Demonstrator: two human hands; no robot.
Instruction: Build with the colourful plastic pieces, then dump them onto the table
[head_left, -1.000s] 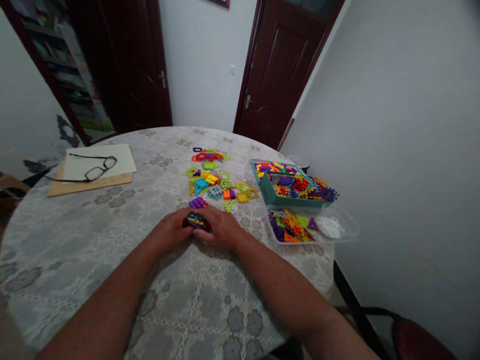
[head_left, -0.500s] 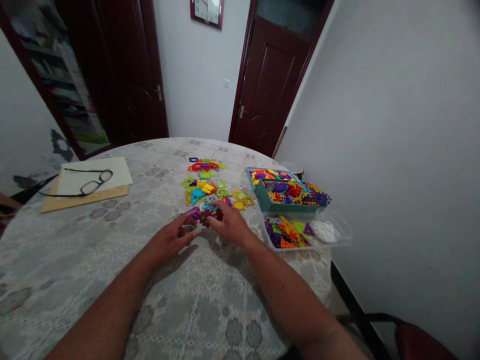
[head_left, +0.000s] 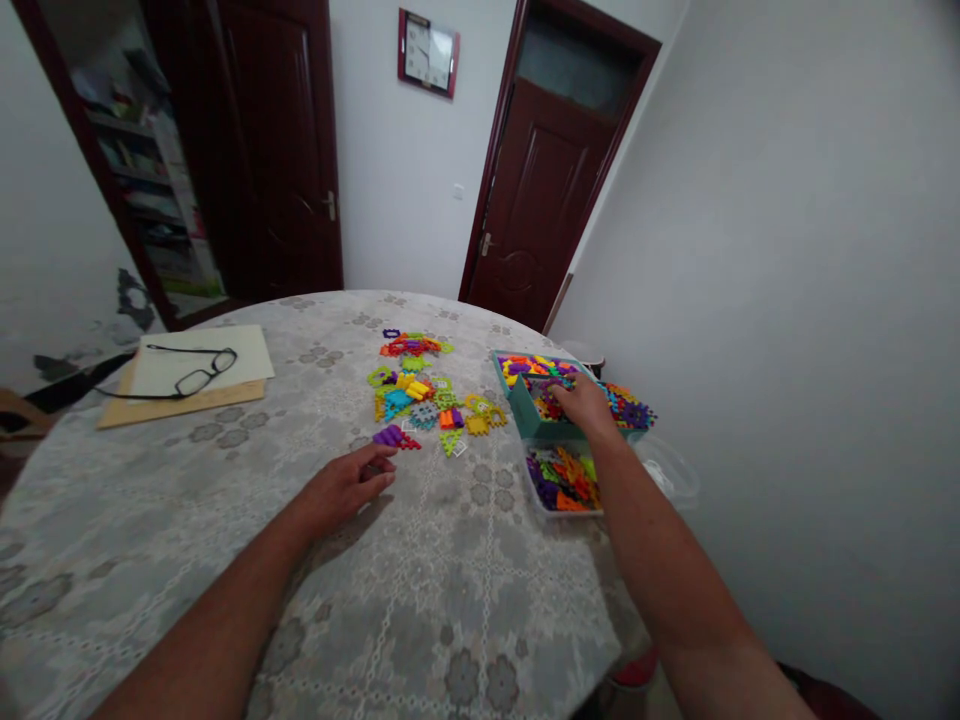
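My right hand reaches into the teal box of coloured plastic interlocking pieces. Its fingers are bunched down among the pieces, and what they hold is hidden. My left hand rests on the tablecloth with fingers loosely stretched and nothing in it. Just beyond its fingertips lies a small purple and red assembled piece. A loose scatter of coloured pieces spreads across the table's middle, behind that piece.
A clear plastic tray with more pieces sits near the table edge, below the teal box. Glasses lie on paper over a brown board at the left. Doors and a wall clock stand behind the round table.
My right hand left the small assembled piece and moved right into the teal box. My left hand let go and stayed on the cloth. The camera tilted upward.
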